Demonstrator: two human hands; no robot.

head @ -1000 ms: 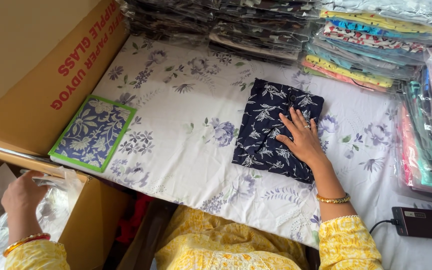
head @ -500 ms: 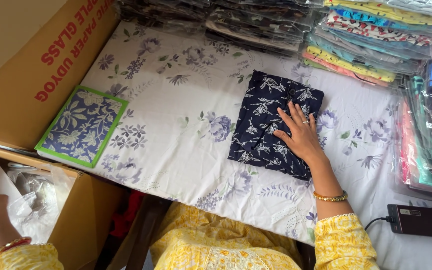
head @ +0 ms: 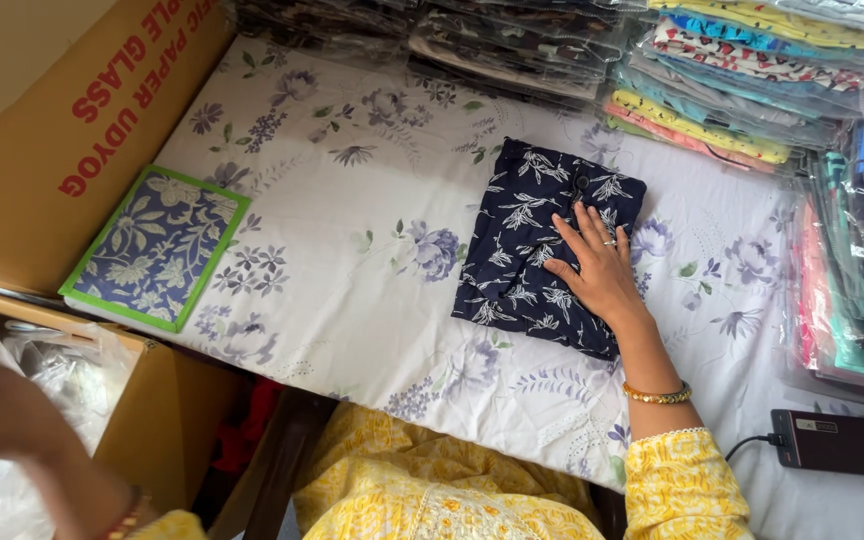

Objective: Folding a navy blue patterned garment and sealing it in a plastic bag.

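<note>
My right hand (head: 599, 268) lies flat, fingers spread, on a folded dark blue garment with a white leaf print (head: 527, 240) in the middle of a floral bedsheet (head: 352, 200). My left hand (head: 7, 420) is blurred at the lower left, raised over an open cardboard box (head: 147, 395), and touches clear plastic bags (head: 62, 365) inside it. Whether it grips one I cannot tell. A flat blue floral packet with a green border (head: 157, 245) rests at the sheet's left edge.
Stacks of bagged, folded clothes (head: 742, 70) line the back and the right side (head: 852, 270). A large brown cardboard box (head: 62, 130) stands at the left. A black power adapter with a cable (head: 842, 442) lies at the lower right.
My left hand has moved lower and nearer the camera over the bags in the box. My right hand stays pressed on the dark garment.
</note>
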